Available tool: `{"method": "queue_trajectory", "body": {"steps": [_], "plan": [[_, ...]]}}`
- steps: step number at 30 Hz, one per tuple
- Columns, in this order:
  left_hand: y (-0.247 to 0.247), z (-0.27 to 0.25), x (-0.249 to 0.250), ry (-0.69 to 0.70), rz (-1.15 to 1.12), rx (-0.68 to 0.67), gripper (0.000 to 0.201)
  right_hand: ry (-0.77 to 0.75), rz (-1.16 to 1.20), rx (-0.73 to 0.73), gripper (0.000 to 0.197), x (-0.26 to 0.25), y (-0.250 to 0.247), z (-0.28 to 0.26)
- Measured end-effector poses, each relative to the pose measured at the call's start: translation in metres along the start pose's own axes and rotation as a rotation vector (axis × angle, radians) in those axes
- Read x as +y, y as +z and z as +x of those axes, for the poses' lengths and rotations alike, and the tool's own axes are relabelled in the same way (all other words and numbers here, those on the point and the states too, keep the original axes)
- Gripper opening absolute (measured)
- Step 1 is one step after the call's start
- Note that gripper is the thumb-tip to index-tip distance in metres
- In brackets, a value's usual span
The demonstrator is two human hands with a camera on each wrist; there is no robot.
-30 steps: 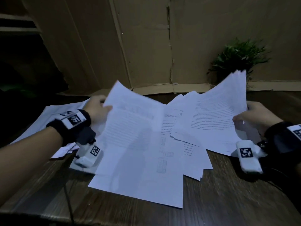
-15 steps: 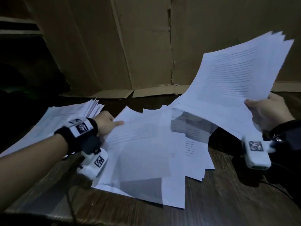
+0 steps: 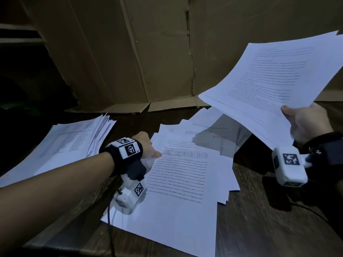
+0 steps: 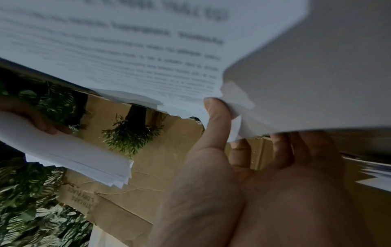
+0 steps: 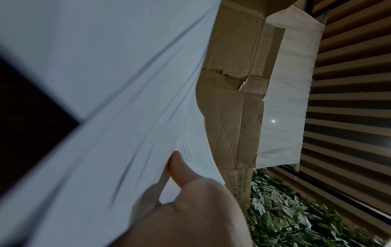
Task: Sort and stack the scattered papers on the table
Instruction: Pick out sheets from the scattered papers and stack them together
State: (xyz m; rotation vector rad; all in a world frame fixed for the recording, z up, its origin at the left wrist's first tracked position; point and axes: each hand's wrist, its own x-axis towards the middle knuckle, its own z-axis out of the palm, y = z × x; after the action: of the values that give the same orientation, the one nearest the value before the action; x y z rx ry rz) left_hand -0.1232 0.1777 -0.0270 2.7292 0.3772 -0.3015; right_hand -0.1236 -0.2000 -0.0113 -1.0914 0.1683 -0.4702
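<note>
Printed white sheets [image 3: 181,182] lie scattered and overlapping on the dark wooden table [image 3: 259,229]. At the left lies a rough stack of papers [image 3: 65,143]. My left hand [image 3: 146,147] is at the left edge of the scattered sheets. In the left wrist view its thumb [image 4: 215,120] and fingers pinch the corner of a printed sheet [image 4: 127,50]. My right hand [image 3: 306,123] grips a sheaf of papers [image 3: 274,76] by its near edge and holds it tilted in the air, above the table's right side. The thumb [image 5: 180,168] lies on top of this sheaf [image 5: 105,108].
A brown cardboard wall [image 3: 148,52] stands along the back of the table, its flaps [image 3: 167,105] lying on the tabletop. Leafy plants [image 4: 131,133] show behind in the wrist views. A dark cable [image 3: 306,210] runs over the wood at the right.
My right hand has lifted the sheaf up and to the right, off the table. My left hand has lowered its sheet and now sits at the left edge of the middle papers.
</note>
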Motion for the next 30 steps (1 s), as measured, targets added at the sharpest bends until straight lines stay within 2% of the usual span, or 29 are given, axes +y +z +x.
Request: {"method": "queue_trajectory", "body": {"steps": [3,12,15,19,22,25,30], "plan": [[-0.004,0.002,0.006,0.015,-0.017,-0.019,0.051,0.012,0.014,0.009,0.046,-0.002,-0.001,0.002],[-0.007,0.012,0.01,0.01,-0.06,-0.09,0.061,0.04,0.019,0.022,0.044,-0.001,-0.001,0.001],[-0.013,0.016,0.009,0.076,-0.055,-0.165,0.067,0.032,0.01,0.009,0.041,0.0,0.001,-0.003],[-0.016,0.027,0.009,0.169,-0.059,-0.27,0.052,0.034,-0.015,0.016,0.044,0.001,0.001,0.002],[-0.02,0.036,0.009,0.229,-0.026,-0.267,0.044,0.042,-0.04,0.008,0.043,0.004,0.002,0.004],[-0.024,0.046,0.007,0.281,0.018,-0.267,0.047,0.042,-0.063,0.0,0.042,0.005,0.001,0.005],[-0.021,0.056,-0.001,0.312,-0.094,-0.251,0.041,0.037,-0.077,-0.001,0.043,0.007,0.001,0.004]]}}
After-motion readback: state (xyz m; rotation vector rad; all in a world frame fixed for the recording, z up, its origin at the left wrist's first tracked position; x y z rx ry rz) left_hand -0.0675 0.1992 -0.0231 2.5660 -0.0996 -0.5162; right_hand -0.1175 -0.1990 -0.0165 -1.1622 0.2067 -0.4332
